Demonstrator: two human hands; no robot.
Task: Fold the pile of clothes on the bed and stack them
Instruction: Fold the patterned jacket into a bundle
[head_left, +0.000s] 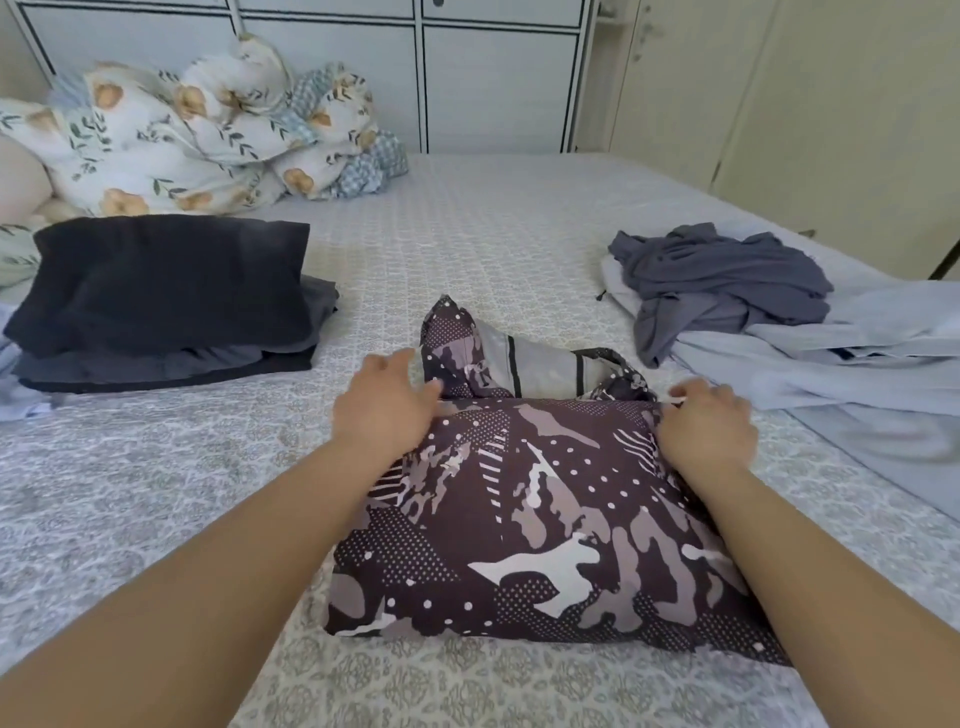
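On the bed (493, 234), a folded dark stack (166, 306) sat at the left, an unfolded grey and pale-blue pile (753, 312) waited at the right, so roughly half remained. Between them the patterned garment (545, 519) lay part-folded; the left hand (384, 410) spread on it, the right hand (706, 421) pinched its edge

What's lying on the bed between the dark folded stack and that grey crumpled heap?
In the head view, only bare patterned bedspread separates the folded stack from the crumpled heap; the patterned garment lies nearer the person.
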